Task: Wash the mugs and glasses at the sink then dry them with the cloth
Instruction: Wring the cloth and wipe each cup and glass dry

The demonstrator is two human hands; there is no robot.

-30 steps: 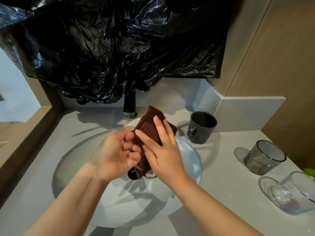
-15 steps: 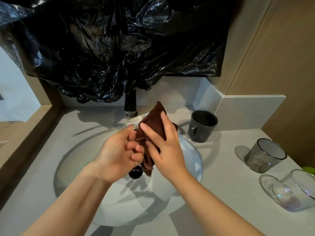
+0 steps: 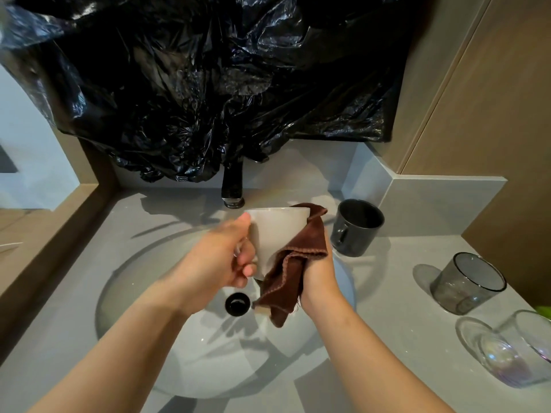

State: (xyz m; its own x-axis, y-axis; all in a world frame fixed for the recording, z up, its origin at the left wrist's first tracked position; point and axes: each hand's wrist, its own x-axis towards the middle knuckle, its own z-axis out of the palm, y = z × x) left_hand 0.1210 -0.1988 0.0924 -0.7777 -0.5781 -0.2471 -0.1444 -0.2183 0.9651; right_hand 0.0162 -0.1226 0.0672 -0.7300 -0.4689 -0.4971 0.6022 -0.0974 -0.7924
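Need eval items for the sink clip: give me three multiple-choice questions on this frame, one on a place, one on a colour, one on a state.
1. Where does the dark mug stand?
A) on the counter, right of the sink
B) inside the sink
C) on the floor

2. What colour is the cloth?
A) blue
B) brown
C) white

3. What is the state of the white mug?
A) standing on the counter
B) lying in the sink
C) gripped by the left hand above the sink

Key:
1 A, the dark mug stands upright on the counter beside the sink.
2 B, the cloth pressed against the white mug is brown.
3 C, the left hand's fingers curl round the white mug, which is clear of the counter.
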